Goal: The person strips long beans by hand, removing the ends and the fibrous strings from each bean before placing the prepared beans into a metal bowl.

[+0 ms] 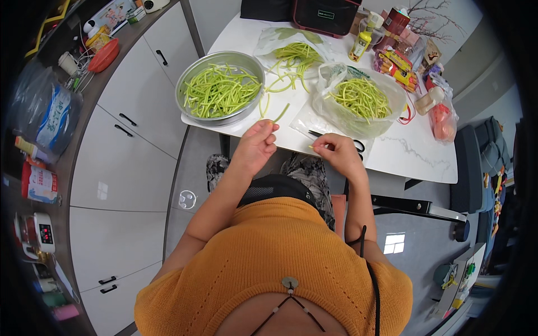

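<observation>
Left hand (256, 147) pinches a green stem (282, 112) jutting upward, right hand (339, 155) a scrap (311, 147).

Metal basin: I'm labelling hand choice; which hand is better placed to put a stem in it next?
Probably the left hand: it holds a green stem and is nearer the metal basin; the right hand is nearer the plastic bag.

Left hand (256, 147) pinching green stem (282, 113), metal bowl (221, 121) of stem pieces (220, 89)

A mustard knit sweater (274, 241) with short sleeves (392, 291) is worn with patterned black-and-grey trousers (307, 169) and a beaded cord necklace (275, 309).
</observation>
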### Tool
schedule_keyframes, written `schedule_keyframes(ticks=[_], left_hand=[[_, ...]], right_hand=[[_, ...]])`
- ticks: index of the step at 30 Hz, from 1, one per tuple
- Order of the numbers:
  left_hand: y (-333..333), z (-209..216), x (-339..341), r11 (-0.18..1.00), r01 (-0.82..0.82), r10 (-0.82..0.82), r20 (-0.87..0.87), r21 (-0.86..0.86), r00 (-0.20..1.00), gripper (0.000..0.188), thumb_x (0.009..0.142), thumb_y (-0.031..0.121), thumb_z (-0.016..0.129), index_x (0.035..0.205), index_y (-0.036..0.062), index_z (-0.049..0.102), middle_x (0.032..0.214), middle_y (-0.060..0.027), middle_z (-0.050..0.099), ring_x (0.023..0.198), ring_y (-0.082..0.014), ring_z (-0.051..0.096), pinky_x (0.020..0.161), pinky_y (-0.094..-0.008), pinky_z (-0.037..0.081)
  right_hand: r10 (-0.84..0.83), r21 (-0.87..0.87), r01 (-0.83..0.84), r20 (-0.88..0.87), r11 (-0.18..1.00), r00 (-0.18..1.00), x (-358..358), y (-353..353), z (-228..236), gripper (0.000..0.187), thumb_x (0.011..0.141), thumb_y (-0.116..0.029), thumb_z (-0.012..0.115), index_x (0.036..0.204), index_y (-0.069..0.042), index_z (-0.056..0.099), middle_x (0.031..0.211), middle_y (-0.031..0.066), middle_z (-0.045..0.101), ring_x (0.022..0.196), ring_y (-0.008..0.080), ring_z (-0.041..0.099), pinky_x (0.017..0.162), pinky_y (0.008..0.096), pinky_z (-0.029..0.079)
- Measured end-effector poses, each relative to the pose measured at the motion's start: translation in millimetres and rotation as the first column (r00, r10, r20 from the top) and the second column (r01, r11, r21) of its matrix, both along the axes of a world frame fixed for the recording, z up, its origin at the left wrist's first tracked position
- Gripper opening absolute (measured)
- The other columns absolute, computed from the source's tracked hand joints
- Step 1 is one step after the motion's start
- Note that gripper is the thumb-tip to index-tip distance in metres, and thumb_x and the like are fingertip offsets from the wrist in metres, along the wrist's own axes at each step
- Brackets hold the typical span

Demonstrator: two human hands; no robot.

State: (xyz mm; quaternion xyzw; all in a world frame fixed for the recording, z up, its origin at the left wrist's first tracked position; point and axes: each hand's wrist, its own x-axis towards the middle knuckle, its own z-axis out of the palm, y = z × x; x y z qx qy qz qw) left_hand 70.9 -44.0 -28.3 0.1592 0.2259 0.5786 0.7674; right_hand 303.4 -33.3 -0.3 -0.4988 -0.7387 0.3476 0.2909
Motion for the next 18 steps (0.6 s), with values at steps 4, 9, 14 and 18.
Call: schedule_keyframes(ticks=[4, 9, 14, 18], left_hand=[[1.6, -3.9, -15.5, 0.989, -0.144, 0.149, -0.125, 0.042, 0.981, 0.005, 0.089, 0.007, 0.054, 0.094, 0.0065, 0.053, 0.086, -0.0045, 0.057, 0.058, -0.0058, 0.045, 0.048, -0.0185, 0.035], [10.5, -0.7, -30.7, 0.912, -0.356, 0.403, -0.281, 0.204, 0.871, 0.012, 0.085, 0.002, 0.055, 0.098, 0.0028, 0.052, 0.083, -0.0074, 0.059, 0.056, -0.0063, 0.048, 0.047, -0.0188, 0.037], [26.8, 28.0, -49.9, 0.805, -0.490, 0.592, -0.408, 0.335, 0.695, 0.012, 0.084, 0.004, 0.057, 0.096, 0.0018, 0.054, 0.078, -0.0062, 0.060, 0.054, -0.0059, 0.047, 0.047, -0.0177, 0.035], [57.3, 23.8, -79.2, 0.686, -0.444, 0.725, -0.597, 0.577, 0.343, 0.011, 0.083, 0.004, 0.057, 0.093, 0.0009, 0.058, 0.082, -0.0084, 0.061, 0.065, -0.0131, 0.056, 0.059, -0.0232, 0.044]], right_hand=[[-0.163, -0.055, 0.156, -0.172, 0.986, 0.972, 28.5, 13.0, 4.5, 0.009, 0.077, -0.002, 0.064, 0.086, 0.000, 0.065, 0.069, 0.0017, 0.060, 0.060, 0.0081, 0.054, 0.057, 0.0214, 0.044], [-0.337, 0.271, 0.363, -0.139, 0.891, 0.931, 70.2, 61.4, 9.3, 0.014, 0.077, -0.001, 0.062, 0.091, -0.003, 0.065, 0.084, 0.0051, 0.062, 0.070, 0.0105, 0.058, 0.063, 0.0229, 0.048], [-0.353, 0.579, 0.408, -0.212, 0.706, 0.911, 62.5, 79.6, 18.4, 0.017, 0.078, 0.000, 0.060, 0.094, -0.004, 0.065, 0.107, 0.0105, 0.058, 0.085, 0.0172, 0.061, 0.070, 0.0266, 0.051], [-0.296, 0.563, 0.372, -0.226, 0.738, 0.928, 28.3, 77.0, 10.3, 0.018, 0.078, 0.000, 0.060, 0.094, -0.005, 0.066, 0.109, 0.0101, 0.057, 0.088, 0.0197, 0.061, 0.071, 0.0276, 0.052]])
